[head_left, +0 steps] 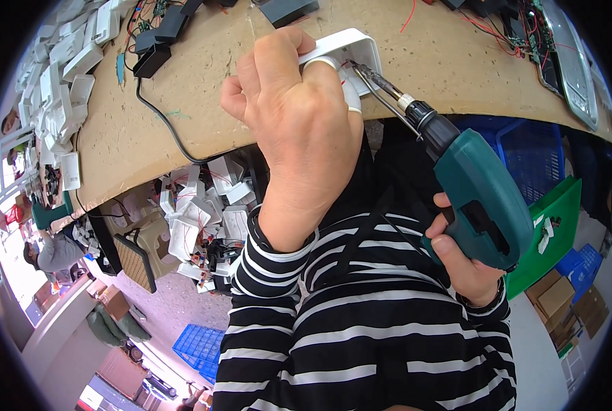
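My left hand point(304, 113) is closed round a small white plastic housing point(362, 45) at the table's near edge, its open side tilted toward me. White finger covers point(352, 94) show on that hand's fingertips. My right hand point(465, 267) is wrapped round the handle of a dark green soldering gun point(487, 188). Its metal tip point(368, 74) reaches into the housing, with a thin feed tube running alongside. Near the tip a short bit of red wire shows inside the housing. Whether the tip touches anything cannot be made out.
White housings point(66, 51) pile up on the table's point(203, 75) left. Black boxes point(152, 60), a cable and red wires lie toward the back. Below the table are a bin of white parts point(203, 219), a blue crate point(532, 151) and a green tray point(559, 226). Another person point(59, 253) sits far left.
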Demonstrator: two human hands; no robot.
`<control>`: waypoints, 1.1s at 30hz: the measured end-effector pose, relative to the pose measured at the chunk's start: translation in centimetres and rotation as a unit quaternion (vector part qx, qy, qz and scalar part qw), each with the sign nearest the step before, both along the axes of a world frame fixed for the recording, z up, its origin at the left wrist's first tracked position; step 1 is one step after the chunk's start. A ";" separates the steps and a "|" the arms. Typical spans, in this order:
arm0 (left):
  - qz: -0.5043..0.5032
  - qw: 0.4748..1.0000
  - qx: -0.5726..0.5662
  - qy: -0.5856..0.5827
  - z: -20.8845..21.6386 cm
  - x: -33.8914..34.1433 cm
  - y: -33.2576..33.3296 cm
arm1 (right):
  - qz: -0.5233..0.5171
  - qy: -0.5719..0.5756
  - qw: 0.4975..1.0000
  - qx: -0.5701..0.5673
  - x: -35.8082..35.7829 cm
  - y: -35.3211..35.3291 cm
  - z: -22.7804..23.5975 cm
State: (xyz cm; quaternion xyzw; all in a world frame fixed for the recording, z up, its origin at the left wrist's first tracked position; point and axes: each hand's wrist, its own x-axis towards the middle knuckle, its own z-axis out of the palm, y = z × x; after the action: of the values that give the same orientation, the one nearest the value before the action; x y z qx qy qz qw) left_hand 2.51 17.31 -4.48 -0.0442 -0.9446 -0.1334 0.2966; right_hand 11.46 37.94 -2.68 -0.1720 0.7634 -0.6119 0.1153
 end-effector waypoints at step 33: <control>-0.030 0.999 0.014 0.042 -0.6 -0.2 -0.2 | -0.018 -0.031 0.998 -0.056 1.1 0.6 0.2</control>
State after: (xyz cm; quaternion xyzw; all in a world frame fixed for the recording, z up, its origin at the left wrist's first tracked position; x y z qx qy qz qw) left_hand 2.30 17.11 -5.12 -0.0742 -0.9277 -0.1538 0.3320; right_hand 12.55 38.55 -2.44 -0.1453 0.7271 -0.6605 0.1182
